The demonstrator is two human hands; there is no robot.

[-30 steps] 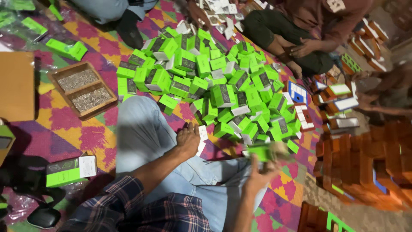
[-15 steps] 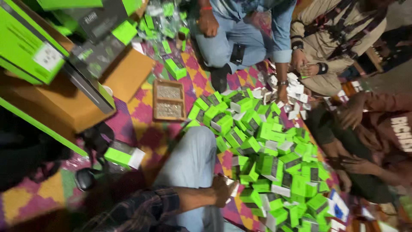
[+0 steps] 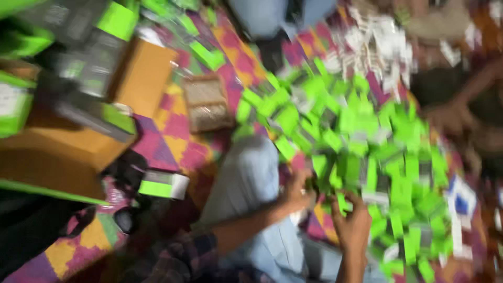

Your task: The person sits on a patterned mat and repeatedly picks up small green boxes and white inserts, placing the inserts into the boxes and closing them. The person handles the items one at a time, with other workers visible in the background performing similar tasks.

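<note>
Both hands work at the near edge of a heap of small green boxes (image 3: 367, 152) spread over the patterned floor mat (image 3: 167, 136). The left hand (image 3: 298, 191) and the right hand (image 3: 353, 222) reach into the boxes with fingers curled; blur hides whether either grips one. A shallow brown tray (image 3: 207, 102) lies near the heap, toward the mat's far side

A blurred heap of small green-and-grey boxes (image 3: 361, 157) covers the middle of the patterned mat (image 3: 173, 141). One green-and-white box (image 3: 163, 184) lies apart by its left side. Larger green-and-grey cartons (image 3: 89, 63) rest on brown cardboard (image 3: 141, 78) at the upper left corner.
</note>
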